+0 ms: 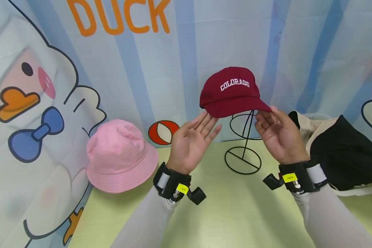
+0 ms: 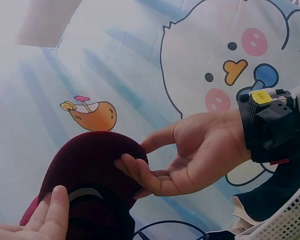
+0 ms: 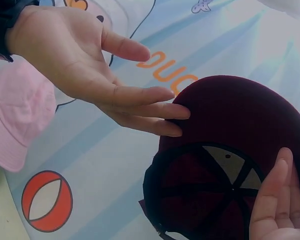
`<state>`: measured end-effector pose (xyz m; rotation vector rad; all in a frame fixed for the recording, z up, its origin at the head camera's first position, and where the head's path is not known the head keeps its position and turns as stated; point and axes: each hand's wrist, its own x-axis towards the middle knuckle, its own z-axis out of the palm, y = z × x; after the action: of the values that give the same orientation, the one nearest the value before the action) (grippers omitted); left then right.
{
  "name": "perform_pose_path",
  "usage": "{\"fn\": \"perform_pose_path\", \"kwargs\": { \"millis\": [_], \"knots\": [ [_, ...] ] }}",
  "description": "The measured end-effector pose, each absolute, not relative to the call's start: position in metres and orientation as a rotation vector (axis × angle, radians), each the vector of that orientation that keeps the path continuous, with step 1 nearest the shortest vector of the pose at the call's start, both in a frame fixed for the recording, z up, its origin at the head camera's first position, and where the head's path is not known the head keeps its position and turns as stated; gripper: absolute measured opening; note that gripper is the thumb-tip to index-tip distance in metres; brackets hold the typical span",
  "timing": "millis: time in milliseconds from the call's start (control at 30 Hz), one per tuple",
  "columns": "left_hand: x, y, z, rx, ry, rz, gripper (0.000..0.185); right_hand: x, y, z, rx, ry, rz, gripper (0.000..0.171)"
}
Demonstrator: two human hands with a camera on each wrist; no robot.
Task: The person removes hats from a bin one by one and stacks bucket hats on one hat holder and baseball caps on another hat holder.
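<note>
The dark red cotton baseball cap with white "COLORADO" lettering [image 1: 230, 91] sits on top of the thin black wire hat stand [image 1: 243, 151], brim facing toward the camera and tipped slightly down to the right. From the wrist views the cap's hollow underside with its black seam tape shows, so it perches loosely on the stand's upper ring rather than being pulled down over it

The left hand [image 1: 193, 141] is open, palm up, its straight fingers touching the cap's lower left edge. The right hand [image 1: 276, 132] is likewise open with fingers extended, the fingertips meeting the right end of the brim. Neither hand is curled round the fabric

To do this well, my judgement is that both hands should press evenly from opposite sides, since a push from one side alone could turn the cap or tip the light stand on the pale green desk [image 1: 220, 213]. Light contact at the brim and side panel should keep the crown from denting, and the lettering is best kept facing front

Left of the stand, a pink fabric bucket hat [image 1: 121, 156] rests on the desk against the cartoon duck backdrop [image 1: 34, 103]; to the right lie a black garment [image 1: 344, 155] and a beige one, well apart from the cap
</note>
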<state>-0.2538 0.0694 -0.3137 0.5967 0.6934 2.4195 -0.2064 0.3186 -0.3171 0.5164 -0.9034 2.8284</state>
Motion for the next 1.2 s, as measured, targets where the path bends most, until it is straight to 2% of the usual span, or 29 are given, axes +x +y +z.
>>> {"fn": "perform_pose_path", "kwargs": {
  "millis": [733,1200],
  "knots": [
    [-0.256,0.103,-0.333,0.551,0.724,2.323,0.061,-0.201,0.351,-0.345,0.468,-0.678,2.944,0.018],
    [-0.254,0.116,-0.351,0.496,0.792,2.266,0.062,-0.19,0.366,-0.376,0.457,-0.646,2.967,0.025]
  ]
}}
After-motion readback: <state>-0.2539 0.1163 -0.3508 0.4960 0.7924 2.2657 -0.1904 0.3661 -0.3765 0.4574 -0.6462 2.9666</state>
